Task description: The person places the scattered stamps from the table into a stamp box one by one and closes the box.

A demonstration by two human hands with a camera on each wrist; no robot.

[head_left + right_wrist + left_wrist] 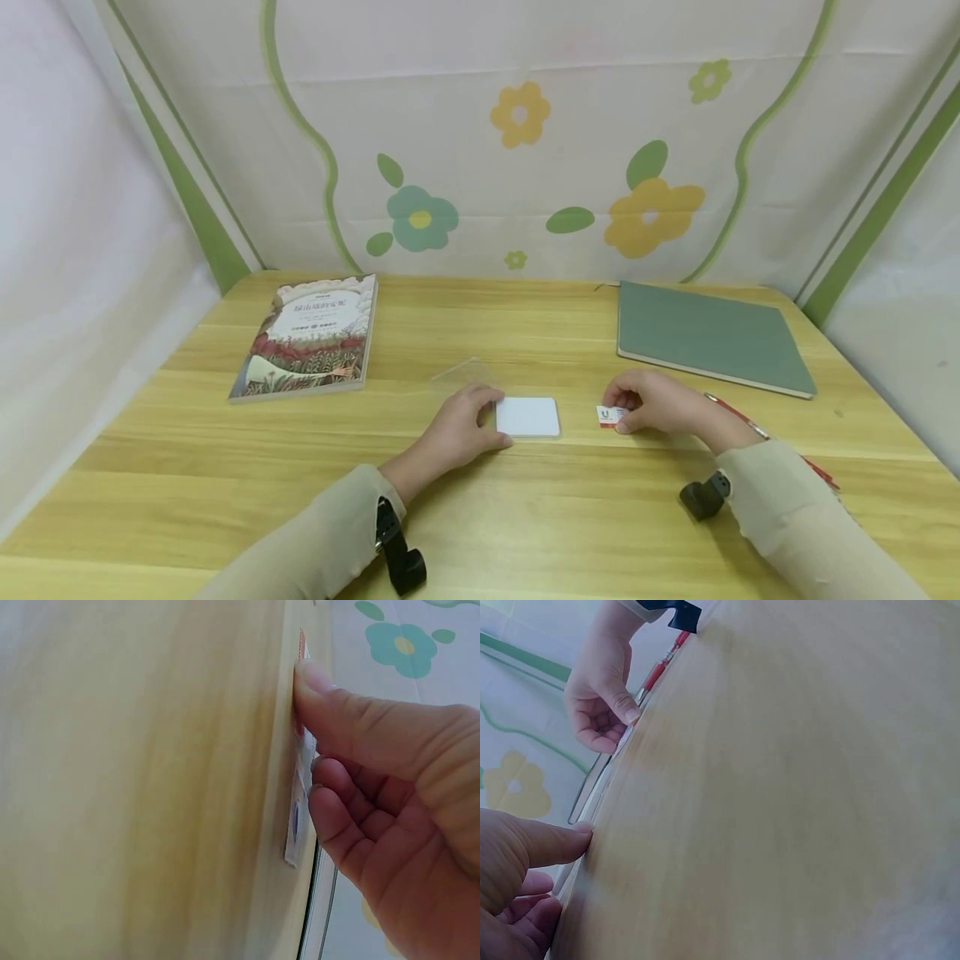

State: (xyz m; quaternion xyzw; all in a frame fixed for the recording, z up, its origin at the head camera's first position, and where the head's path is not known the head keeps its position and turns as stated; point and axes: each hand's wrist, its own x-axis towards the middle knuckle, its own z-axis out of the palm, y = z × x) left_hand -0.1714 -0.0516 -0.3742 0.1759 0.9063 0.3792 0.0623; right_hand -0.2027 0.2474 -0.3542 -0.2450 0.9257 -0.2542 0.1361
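A flat white rectangular piece with a clear rim (527, 417) lies on the table in front of me. My left hand (455, 427) holds it by its left side, thumb at the near corner and index finger at the far corner. Right of it, my right hand (658, 403) pinches a small white-and-red printed packet (604, 415) low over the wood. In the right wrist view the thumb presses on the red end of this packet (293, 825), with the other fingers curled beside it. Behind the left hand lies a thin clear plastic piece (456, 372), partly hidden by the fingers.
A paperback book (311, 337) lies at the back left of the wooden table (487, 325). At the back right is a green hardcover notebook (708, 333). A slim red-and-silver item (731, 411) runs beneath the right forearm. A flowered curtain (465, 125) hangs behind the table.
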